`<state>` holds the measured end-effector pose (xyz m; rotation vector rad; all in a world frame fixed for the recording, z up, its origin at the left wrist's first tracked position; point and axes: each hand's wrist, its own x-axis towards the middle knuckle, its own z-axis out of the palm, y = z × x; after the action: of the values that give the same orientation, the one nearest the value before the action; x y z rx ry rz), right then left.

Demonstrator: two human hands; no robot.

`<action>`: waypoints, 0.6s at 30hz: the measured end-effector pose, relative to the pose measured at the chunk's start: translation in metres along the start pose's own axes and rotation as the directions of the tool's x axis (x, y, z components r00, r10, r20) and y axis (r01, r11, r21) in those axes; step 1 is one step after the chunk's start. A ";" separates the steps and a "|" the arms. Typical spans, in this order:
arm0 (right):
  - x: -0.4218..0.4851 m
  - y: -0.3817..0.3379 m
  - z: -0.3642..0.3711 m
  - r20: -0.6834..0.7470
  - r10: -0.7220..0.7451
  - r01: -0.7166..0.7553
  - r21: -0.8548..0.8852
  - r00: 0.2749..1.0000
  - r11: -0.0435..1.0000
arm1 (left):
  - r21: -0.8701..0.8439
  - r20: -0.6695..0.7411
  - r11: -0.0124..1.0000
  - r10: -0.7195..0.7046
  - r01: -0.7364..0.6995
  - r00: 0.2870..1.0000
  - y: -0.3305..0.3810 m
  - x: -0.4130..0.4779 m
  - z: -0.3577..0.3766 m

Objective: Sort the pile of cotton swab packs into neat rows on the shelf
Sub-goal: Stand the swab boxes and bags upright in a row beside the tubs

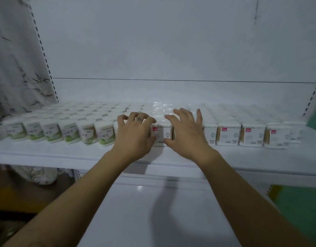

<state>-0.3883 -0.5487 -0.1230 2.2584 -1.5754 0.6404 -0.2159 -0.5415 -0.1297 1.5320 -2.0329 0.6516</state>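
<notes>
- White metal shelf [46, 152]: carries all packs.
- Round green-labelled cotton swab tubs [68, 134]: upright in rows on the shelf's left half.
- Square white red-tagged cotton swab packs [251, 135]: in rows on the right half.
- Left hand [134, 134]: fingers bent, tips on pack tops where the two groups meet; grip cannot be determined.
- Right hand [187, 134]: apart from the left hand, fingers spread, resting on the square packs.

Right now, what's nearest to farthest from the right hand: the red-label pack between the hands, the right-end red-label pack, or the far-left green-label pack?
1. Red-label pack between the hands, beside the thumb of the right hand.
2. Right-end red-label pack, farther off to the right.
3. Far-left green-label pack, way past the left hand.
</notes>
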 end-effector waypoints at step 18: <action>-0.038 0.021 -0.006 -0.007 0.025 -0.024 0.132 1.000 0.991 | -0.110 -0.015 0.994 -0.008 0.006 1.000 0.036 -0.019 0.004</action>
<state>-0.4206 -0.5222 -0.1378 2.3294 -1.6030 0.7809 -0.2471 -0.5217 -0.1478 1.4658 -2.0162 0.5374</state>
